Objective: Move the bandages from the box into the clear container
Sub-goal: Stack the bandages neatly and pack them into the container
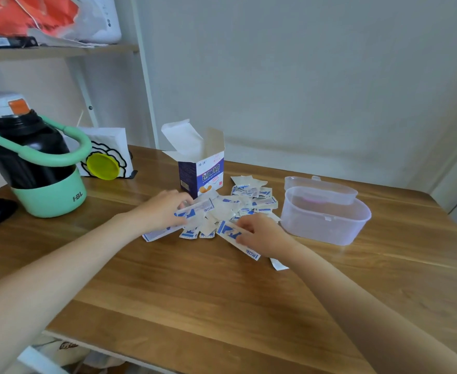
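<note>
White-and-blue bandages (244,202) lie heaped on your table (195,292) between the open box (201,172) and the clear container (325,215). Your left hand (165,209) and right hand (262,233) each pinch a bandage strip.

One box (201,172), one container (325,215), many bandages (244,202).

box (200,176) reads "chuangkoutie"; flask (49,197) reads "ibl".

bandages (249,203) piled on table (195,292) between box (201,174) (behind-left) and container (327,220) on right, jug (33,163) far left
</note>
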### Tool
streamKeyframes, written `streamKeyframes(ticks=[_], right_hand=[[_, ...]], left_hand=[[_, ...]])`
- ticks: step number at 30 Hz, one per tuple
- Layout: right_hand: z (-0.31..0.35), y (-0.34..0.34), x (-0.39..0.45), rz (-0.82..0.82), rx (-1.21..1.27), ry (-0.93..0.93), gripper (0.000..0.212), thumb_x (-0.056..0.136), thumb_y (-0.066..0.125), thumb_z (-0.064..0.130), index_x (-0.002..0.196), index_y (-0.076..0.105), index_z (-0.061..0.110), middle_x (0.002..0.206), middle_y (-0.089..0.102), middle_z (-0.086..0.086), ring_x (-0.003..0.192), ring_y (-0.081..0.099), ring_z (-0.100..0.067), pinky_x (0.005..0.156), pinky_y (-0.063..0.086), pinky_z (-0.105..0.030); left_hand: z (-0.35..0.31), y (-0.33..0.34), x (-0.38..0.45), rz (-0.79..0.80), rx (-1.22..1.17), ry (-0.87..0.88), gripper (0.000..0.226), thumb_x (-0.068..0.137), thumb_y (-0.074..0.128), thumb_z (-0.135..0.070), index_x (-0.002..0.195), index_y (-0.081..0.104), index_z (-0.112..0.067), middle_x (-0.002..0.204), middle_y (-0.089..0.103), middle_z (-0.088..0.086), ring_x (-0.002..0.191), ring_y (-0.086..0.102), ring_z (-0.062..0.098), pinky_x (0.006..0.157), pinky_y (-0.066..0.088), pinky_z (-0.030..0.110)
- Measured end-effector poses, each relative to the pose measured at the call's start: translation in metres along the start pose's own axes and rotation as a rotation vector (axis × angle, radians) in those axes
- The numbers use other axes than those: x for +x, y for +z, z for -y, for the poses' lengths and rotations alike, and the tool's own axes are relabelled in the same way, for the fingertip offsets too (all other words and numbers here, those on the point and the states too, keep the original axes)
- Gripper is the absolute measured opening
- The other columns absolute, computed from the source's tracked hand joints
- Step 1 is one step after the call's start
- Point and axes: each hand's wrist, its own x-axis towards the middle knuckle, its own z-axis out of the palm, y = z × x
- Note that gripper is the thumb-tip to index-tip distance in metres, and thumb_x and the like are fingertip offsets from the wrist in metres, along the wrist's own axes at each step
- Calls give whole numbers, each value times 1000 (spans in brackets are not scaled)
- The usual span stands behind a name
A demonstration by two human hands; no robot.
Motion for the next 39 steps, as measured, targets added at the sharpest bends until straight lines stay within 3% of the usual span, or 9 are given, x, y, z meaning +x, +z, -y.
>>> streamKeyframes(ticks=[5, 11, 13, 17, 22, 27, 31, 36, 39], right_hand=[[9, -5, 4, -71, -83, -203, 25, 91, 52, 12, 115, 61, 11, 101, 60, -4, 87, 52, -16, 67, 37, -20], [25, -17, 4, -557, -581, -704, 24, 62, 77, 0, 83, 71, 9, 109, 63, -12, 99, 59, -36, 77, 49, -42], [24, -19, 4, -462, -732, -656, 26, 66, 74, 0, 89, 68, 10, 103, 65, -9, 96, 62, -31, 75, 45, -35], [8, -25, 1, -260, -516, -355, 24, 94, 43, 7, 112, 57, 13, 109, 64, -8, 97, 59, -26, 73, 44, -30], [-9, -24, -5, -174, -327, -290, 31, 93, 45, 9, 122, 40, 16, 92, 68, -11, 72, 58, -21, 61, 46, -28], [-23, -12, -13, -161, -664, -287, 27, 96, 42, 17, 122, 50, 20, 116, 61, -6, 103, 58, -25, 77, 50, -34], [-31, 0, -18, -173, -789, -379, 29, 96, 41, 13, 124, 48, 14, 121, 52, -4, 112, 49, -21, 84, 47, -31], [-28, -13, -21, -227, -327, -237, 21, 95, 45, 15, 115, 52, 11, 99, 66, -11, 77, 59, -24, 59, 44, -24], [-22, -22, -25, -301, 75, -141, 17, 96, 46, 13, 79, 47, 14, 71, 56, -7, 54, 44, -15, 45, 32, -13]], left_hand=[[-18, -7, -8, -148, -130, 49, 21, 84, 66, -24, 72, 54, -13, 59, 44, -3, 53, 37, 13, 49, 23, 25], [-57, -10, -7, 47, 26, 211, 20, 90, 55, -27, 80, 55, -9, 78, 57, 4, 73, 52, 18, 58, 37, 22], [-62, -8, -5, 68, 26, 212, 16, 90, 55, -23, 81, 58, -11, 77, 55, 2, 74, 50, 18, 55, 34, 20], [-58, -13, -9, 77, -49, 201, 25, 87, 61, -23, 65, 50, -21, 60, 44, -8, 55, 38, 8, 47, 25, 16], [-43, -11, -14, 55, -130, 133, 6, 86, 64, -21, 87, 59, -18, 75, 51, -16, 65, 48, -2, 56, 37, 9], [-48, -7, -17, -10, -204, 80, 31, 81, 65, -14, 60, 42, -19, 54, 43, -10, 46, 37, 4, 48, 29, 16], [-58, -4, -18, 71, -498, 50, 26, 83, 68, -20, 63, 52, -14, 55, 56, -6, 47, 51, 1, 50, 44, 12], [-63, -5, -19, 26, -865, -68, 18, 82, 69, -16, 93, 55, -11, 72, 62, 5, 58, 57, 10, 57, 53, 16], [-65, -4, -18, -54, -1003, -179, 39, 81, 70, -13, 114, 48, -11, 81, 62, 10, 56, 57, 12, 51, 52, 18]])
